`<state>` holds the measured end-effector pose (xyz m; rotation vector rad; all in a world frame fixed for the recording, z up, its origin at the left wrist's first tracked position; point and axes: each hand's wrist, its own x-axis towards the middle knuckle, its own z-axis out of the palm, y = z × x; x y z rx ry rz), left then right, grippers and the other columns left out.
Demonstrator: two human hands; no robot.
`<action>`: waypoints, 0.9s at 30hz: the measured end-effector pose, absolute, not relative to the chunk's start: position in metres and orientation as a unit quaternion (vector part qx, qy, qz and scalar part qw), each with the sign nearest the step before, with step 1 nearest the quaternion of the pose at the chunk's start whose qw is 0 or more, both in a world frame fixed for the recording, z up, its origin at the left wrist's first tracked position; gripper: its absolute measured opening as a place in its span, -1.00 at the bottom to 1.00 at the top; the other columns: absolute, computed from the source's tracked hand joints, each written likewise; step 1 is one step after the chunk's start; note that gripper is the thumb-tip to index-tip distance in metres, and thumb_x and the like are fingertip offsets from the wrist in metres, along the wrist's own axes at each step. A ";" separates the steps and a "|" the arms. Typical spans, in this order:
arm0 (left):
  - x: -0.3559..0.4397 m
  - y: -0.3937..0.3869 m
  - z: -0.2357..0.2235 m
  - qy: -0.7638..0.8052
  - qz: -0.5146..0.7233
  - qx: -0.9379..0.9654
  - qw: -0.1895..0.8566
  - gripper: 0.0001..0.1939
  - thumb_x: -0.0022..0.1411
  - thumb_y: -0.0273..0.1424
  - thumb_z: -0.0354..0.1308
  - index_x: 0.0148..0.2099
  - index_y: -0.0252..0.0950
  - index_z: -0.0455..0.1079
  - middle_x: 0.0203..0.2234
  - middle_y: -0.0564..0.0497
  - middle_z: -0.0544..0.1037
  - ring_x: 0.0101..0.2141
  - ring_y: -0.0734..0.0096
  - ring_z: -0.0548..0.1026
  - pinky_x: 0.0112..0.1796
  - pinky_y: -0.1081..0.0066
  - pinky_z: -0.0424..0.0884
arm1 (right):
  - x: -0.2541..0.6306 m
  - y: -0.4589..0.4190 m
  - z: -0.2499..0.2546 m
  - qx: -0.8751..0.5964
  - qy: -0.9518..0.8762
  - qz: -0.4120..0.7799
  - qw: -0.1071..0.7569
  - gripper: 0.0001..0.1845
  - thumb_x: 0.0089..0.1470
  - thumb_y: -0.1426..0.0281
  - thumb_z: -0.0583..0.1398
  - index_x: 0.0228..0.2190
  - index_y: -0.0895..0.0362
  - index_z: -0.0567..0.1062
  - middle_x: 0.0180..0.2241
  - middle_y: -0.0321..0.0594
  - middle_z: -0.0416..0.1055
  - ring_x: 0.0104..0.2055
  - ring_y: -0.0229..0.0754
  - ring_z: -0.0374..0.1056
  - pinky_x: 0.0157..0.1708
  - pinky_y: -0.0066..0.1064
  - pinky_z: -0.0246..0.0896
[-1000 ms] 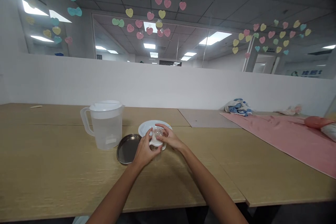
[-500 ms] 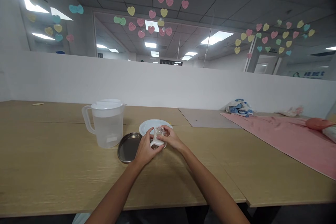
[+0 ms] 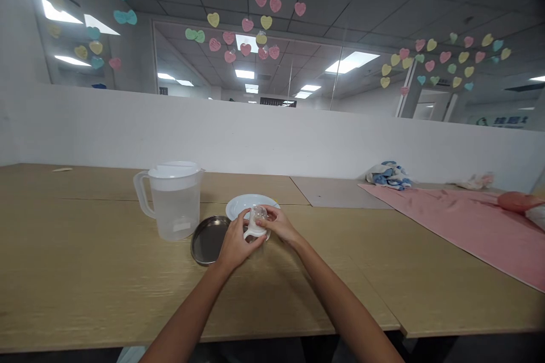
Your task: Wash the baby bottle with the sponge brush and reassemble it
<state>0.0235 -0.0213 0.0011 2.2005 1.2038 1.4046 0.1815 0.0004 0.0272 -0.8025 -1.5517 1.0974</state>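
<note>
- Clear plastic cup (image 3: 258,218) with a white handle: we find it held upright between both hands, over the near part of the plate; we cannot tell whether its base touches the plate.
- White partition (image 3: 255,142): we note paper hearts (image 3: 266,22) on the glass above it.
- Surface (image 3: 106,272): wooden, carrying all items listed below.
- Pink cloth (image 3: 443,221): spread flat at the right, with a crumpled blue-and-white cloth (image 3: 388,176) beyond it.
- Plastic pitcher (image 3: 175,210): lidded, upright, holding clear liquid.
- Metal dish (image 3: 208,241): lying between the pitcher and plate, just beside the plate.
- White plate (image 3: 243,207): mostly unobstructed at its far side.
- Left hand (image 3: 233,239) and right hand (image 3: 281,224): we confirm the fingers (image 3: 266,214) of both are closed around the cup, grasping it from either side.
</note>
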 end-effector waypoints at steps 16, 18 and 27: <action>0.025 -0.020 -0.002 0.406 0.493 0.761 0.115 -0.32 -0.02 -0.18 0.19 0.12 -0.26 0.08 -0.22 -0.06 0.43 -0.19 0.24 0.41 -0.15 0.24 0.32 | 0.180 0.003 0.024 -0.357 -0.666 0.404 0.516 -0.49 -0.31 0.23 0.37 -0.23 0.11 0.47 -0.21 -0.18 0.42 -0.13 -0.11 0.33 -0.11 -0.30 0.22; 0.025 -0.020 -0.002 0.408 0.491 0.762 0.115 -0.32 -0.02 -0.18 0.19 0.12 -0.26 0.08 -0.22 -0.06 0.43 -0.19 0.23 0.41 -0.15 0.23 0.32 | 0.179 0.001 0.025 -0.362 -0.667 0.397 0.516 -0.50 -0.31 0.24 0.37 -0.24 0.11 0.48 -0.24 -0.19 0.43 -0.15 -0.12 0.33 -0.13 -0.31 0.23; 0.025 -0.020 -0.001 0.410 0.492 0.761 0.108 -0.33 -0.02 -0.17 0.19 0.11 -0.26 0.10 -0.22 -0.07 0.44 -0.19 0.23 0.42 -0.15 0.23 0.32 | 0.178 0.001 0.027 -0.366 -0.661 0.407 0.514 -0.51 -0.35 0.24 0.38 -0.29 0.11 0.48 -0.30 -0.22 0.43 -0.21 -0.14 0.35 -0.17 -0.34 0.25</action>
